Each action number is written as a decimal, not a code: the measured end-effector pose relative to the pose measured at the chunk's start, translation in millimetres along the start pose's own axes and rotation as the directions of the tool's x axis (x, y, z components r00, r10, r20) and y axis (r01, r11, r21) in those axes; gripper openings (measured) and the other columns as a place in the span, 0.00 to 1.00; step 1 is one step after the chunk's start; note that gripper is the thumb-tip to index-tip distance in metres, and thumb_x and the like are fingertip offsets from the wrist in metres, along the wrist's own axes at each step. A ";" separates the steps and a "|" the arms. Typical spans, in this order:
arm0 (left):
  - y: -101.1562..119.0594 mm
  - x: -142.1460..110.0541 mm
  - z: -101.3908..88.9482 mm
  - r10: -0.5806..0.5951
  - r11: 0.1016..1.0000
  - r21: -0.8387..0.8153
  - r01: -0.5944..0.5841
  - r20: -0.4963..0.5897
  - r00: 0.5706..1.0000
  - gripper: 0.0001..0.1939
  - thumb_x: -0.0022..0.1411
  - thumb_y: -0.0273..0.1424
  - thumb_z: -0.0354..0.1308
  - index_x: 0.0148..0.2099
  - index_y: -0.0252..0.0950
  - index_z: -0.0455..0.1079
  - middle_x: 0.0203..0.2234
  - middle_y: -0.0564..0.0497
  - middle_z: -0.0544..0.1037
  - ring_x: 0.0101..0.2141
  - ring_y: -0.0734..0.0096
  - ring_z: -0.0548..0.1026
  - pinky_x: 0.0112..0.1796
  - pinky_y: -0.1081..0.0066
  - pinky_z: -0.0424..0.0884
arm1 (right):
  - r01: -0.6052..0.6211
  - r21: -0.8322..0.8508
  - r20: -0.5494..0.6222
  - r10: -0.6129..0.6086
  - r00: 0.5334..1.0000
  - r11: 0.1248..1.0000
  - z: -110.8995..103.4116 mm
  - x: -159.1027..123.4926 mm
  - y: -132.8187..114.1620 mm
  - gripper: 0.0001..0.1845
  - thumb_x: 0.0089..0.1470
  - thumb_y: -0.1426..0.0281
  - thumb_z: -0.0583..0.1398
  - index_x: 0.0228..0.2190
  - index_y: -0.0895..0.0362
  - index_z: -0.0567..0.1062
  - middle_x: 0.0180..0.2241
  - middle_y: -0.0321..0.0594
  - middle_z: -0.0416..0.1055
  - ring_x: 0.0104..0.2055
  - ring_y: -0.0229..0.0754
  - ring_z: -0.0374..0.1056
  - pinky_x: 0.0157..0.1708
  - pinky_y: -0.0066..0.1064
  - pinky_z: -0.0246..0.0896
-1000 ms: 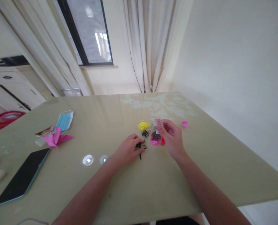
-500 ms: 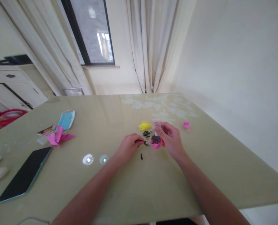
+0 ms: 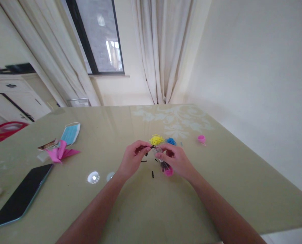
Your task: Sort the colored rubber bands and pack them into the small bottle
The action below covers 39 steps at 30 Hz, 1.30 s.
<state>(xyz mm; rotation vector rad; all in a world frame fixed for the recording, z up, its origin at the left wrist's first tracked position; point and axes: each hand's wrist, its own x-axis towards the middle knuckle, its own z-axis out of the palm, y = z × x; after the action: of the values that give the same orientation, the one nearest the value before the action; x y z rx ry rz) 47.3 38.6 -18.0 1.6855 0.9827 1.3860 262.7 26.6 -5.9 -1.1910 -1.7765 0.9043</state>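
L hand (image 3: 134, 157) has thumb + fingertips pinched on small black pieces (image 3: 153, 146), right by the neck of the see-through bottle (image 3: 163, 165). R hand (image 3: 177, 159) grips that bottle near its neck, thumb on the near side; it tilts, neck up toward the L hand, pink base (image 3: 168, 171) down toward the near right. Can't tell if the base touches the table (image 3: 166, 210).

To do it well, prob. best: hold the bottle steady, neck close to the pinch, and feed a few pcs at a time so none snag at the rim. Loose black pc (image 3: 153, 174) lies just nearside, a thin one (image 3: 143, 161) under the L hand; sleeves or wrists could sweep them.

Yellow pile (image 3: 156, 139) and blue pile (image 3: 170, 141) sit just beyond the fingers, so reaching fwd is tight; pink cup (image 3: 201, 139) is off R. More elbow room toward the near edge. Table's R edge runs along the wall (image 3: 255, 84); tablet (image 3: 21, 195), pink folded paper (image 3: 61, 152) + mask (image 3: 71, 134) are well L.
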 end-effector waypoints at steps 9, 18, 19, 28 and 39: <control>8.1 -2.1 -5.3 0.268 0.908 0.288 -0.304 0.158 0.950 0.10 0.74 0.30 0.57 0.44 0.39 0.81 0.38 0.47 0.81 0.40 0.68 0.80 0.44 0.70 0.77 | 0.054 -0.103 -0.031 -0.057 0.998 0.993 0.1 -0.5 -2.2 0.23 0.56 0.49 0.70 0.42 0.54 0.84 0.34 0.39 0.78 0.27 0.38 0.61 0.28 0.31 0.56; 7.6 -3.3 -6.0 0.263 0.897 0.308 -0.318 0.208 0.942 0.09 0.74 0.29 0.57 0.45 0.38 0.80 0.39 0.47 0.84 0.41 0.68 0.82 0.45 0.70 0.78 | 0.076 -0.124 0.006 -0.076 0.997 0.989 2.3 -0.6 -0.8 0.22 0.57 0.50 0.69 0.42 0.55 0.84 0.33 0.39 0.77 0.28 0.38 0.63 0.29 0.31 0.57; 7.6 -3.4 -5.6 0.247 0.901 0.313 -0.301 0.199 0.948 0.09 0.74 0.29 0.58 0.45 0.38 0.80 0.38 0.48 0.84 0.40 0.68 0.82 0.45 0.70 0.78 | 0.080 -0.129 0.009 -0.079 0.997 0.988 2.6 -0.6 -0.3 0.22 0.57 0.50 0.69 0.42 0.54 0.84 0.33 0.39 0.77 0.28 0.38 0.63 0.29 0.31 0.57; 9.8 -4.9 -1.1 0.138 0.956 0.244 -0.161 0.107 0.985 0.06 0.71 0.30 0.61 0.44 0.39 0.80 0.37 0.51 0.86 0.38 0.69 0.84 0.42 0.72 0.79 | 0.090 -0.132 0.009 -0.090 0.996 0.987 2.9 -0.8 -0.5 0.24 0.57 0.47 0.68 0.41 0.55 0.85 0.31 0.38 0.75 0.27 0.38 0.62 0.29 0.31 0.56; 6.2 -7.5 11.2 0.076 0.994 -0.070 -0.080 -0.059 0.995 0.07 0.66 0.36 0.68 0.41 0.37 0.80 0.36 0.48 0.85 0.37 0.69 0.83 0.40 0.71 0.82 | 0.146 -0.140 0.066 -0.138 0.988 0.979 4.0 -2.9 -5.4 0.25 0.57 0.46 0.68 0.42 0.54 0.85 0.31 0.38 0.74 0.28 0.37 0.63 0.29 0.30 0.56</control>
<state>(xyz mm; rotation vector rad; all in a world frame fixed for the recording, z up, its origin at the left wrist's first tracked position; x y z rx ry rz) 58.0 28.4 -17.3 1.6549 0.8956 1.5097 257.8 21.7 -3.5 -1.1218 -1.9733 0.7422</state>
